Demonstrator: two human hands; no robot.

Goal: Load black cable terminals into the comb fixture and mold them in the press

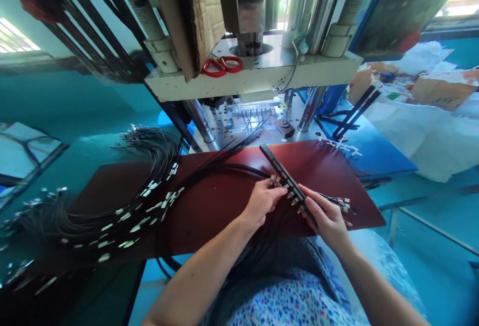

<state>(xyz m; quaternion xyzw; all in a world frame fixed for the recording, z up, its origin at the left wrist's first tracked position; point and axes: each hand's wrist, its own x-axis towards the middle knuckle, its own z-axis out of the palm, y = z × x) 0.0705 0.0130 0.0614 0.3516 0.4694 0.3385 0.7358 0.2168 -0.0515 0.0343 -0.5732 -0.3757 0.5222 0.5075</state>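
My right hand (pixel 326 215) grips the lower end of a long dark slotted bar (pixel 279 166), which slants up and to the left above the board. Small metal connectors (pixel 294 198) sit along the bar's near side. At the bar's left side my left hand (pixel 262 200) pinches a cable connector (pixel 274 180) between thumb and fingers. Black cables (pixel 243 167) run leftward from near this hand across the brown board (pixel 213 201). More cable ends with metal connectors (pixel 344 204) show just beyond my right hand.
A press (pixel 254 79) stands ahead, with red-handled scissors (pixel 223 66) on its plate and cables leading into a lower fixture (pixel 250 116). Bundled black cables (pixel 160 149) with white tags lie left. White plastic pieces (pixel 340 144) lie at the board's back right. Boxes (pixel 441 91) stand at far right.
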